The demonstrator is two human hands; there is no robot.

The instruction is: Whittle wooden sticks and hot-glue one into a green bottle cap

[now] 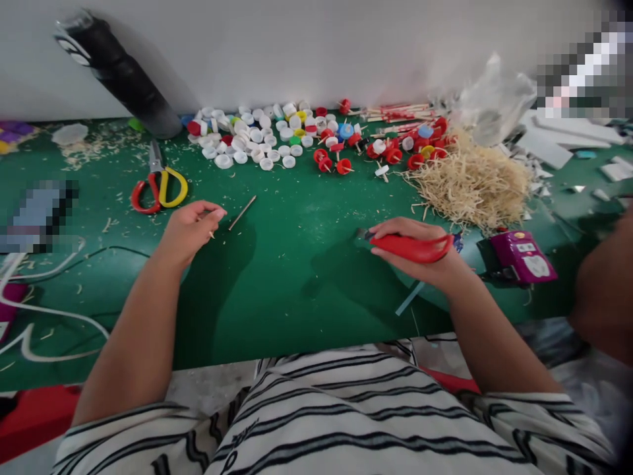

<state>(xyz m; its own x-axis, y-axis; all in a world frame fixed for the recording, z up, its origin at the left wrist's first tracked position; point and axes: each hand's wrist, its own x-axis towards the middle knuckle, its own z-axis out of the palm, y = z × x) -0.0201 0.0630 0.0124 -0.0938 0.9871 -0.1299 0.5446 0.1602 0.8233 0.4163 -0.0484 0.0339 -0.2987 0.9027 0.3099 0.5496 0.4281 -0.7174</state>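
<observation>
My right hand is closed around the red handles of a pair of scissors, blades pointing left just above the green table. My left hand rests on the table with fingers curled and pinches a tiny wooden piece. A thin wooden stick lies just right of its fingertips, apart from it.
Red and yellow scissors lie at the far left. White and coloured bottle caps, red caps on sticks and a heap of wood shavings lie at the back. A purple device, white cables, another person's arm.
</observation>
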